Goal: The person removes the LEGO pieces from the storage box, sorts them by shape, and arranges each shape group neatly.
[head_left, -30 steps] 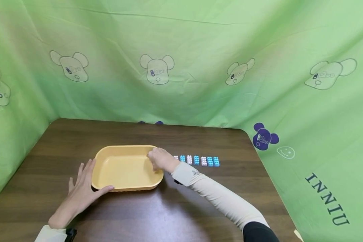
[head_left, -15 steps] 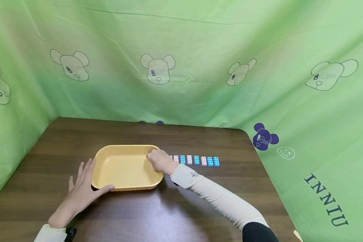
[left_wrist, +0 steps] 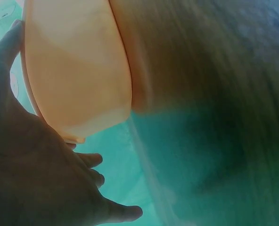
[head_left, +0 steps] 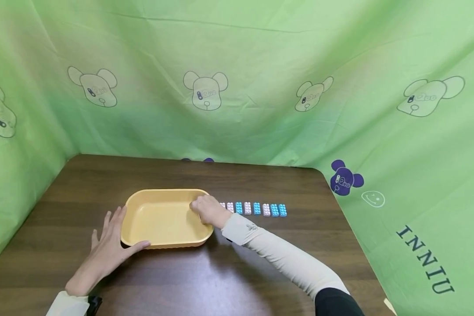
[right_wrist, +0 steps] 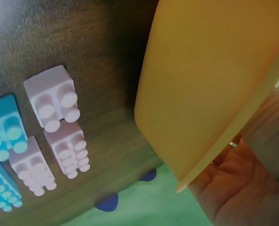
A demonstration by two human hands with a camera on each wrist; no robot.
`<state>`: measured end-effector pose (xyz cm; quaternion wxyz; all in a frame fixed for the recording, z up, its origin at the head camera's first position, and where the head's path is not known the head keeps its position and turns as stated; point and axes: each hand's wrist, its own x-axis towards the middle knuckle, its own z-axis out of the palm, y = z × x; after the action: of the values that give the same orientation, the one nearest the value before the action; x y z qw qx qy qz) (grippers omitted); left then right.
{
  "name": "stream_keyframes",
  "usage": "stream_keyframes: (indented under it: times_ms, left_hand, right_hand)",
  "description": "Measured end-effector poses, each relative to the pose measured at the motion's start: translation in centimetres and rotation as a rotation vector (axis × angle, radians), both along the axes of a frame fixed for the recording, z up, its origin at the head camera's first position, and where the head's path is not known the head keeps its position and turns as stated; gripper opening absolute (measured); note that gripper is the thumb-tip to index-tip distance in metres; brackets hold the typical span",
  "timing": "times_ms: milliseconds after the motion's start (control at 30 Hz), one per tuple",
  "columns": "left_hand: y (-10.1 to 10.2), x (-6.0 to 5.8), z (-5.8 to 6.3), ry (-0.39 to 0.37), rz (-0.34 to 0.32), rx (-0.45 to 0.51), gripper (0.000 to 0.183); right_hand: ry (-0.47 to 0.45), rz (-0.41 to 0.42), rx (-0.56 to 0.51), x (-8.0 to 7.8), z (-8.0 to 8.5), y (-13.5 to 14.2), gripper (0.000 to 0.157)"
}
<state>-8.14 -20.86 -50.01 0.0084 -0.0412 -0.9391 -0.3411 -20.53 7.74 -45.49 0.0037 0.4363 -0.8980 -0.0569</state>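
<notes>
A pale yellow rectangular tub [head_left: 163,219] with rounded corners stands on the table. My left hand [head_left: 108,254] rests against its left side, fingers spread and thumb along the front rim; in the left wrist view, this hand [left_wrist: 40,174] touches the tub's edge. Over the right rim reaches my right hand [head_left: 209,210], its fingers bent inside the tub. The wall hides those fingertips in the right wrist view, so I cannot tell whether they hold anything. Right of this hand, blue bricks [head_left: 256,208] and pink bricks [head_left: 247,208] lie in a row, studs up.
The dark wooden table [head_left: 174,281] reaches back to a green curtain [head_left: 253,131] printed with bear heads. Curtain also hangs along the left and right sides. A pink brick [right_wrist: 52,96] sits slightly out of line, near the tub's outer wall.
My right hand has shifted slightly left over the tub, uncovering one more pink brick beside the cuff. The left hand and the tub have hardly moved.
</notes>
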Motion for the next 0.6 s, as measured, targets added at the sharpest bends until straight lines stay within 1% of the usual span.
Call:
stream_keyframes:
  times_ms: [67,167,233,367,400,467,600]
  left_hand:
    - [-0.1,0.0,0.0,0.005,-0.001,-0.006,0.127]
    - [-0.1,0.1,-0.1,0.003,-0.003,-0.011,0.127]
    - [-0.1,0.2,-0.2,0.002,-0.002,-0.013,0.127]
    - [-0.2,0.1,-0.1,0.002,0.001,-0.026,0.127]
    - [-0.2,0.1,-0.1,0.0,0.001,-0.031,0.127]
    - [-0.2,0.0,0.0,0.0,0.0,-0.038,0.127]
    - [0.0,0.0,0.1,0.004,-0.005,-0.035,0.126]
  right_hand:
    - [-0.031,-0.028,-0.01,0.0,0.1,-0.1,0.019]
    - [-0.079,-0.058,-0.049,0.2,0.4,-0.1,0.026]
    - [-0.073,-0.049,-0.086,0.3,0.6,0.1,0.027]
    - [-0.028,0.015,-0.195,0.5,1.1,0.6,0.023]
    - [-0.032,0.019,-0.211,0.5,1.2,0.7,0.023]
    - [-0.05,0.017,-0.23,0.5,1.4,0.9,0.026]
    - [-0.097,-0.026,-0.243,0.6,1.7,1.4,0.038]
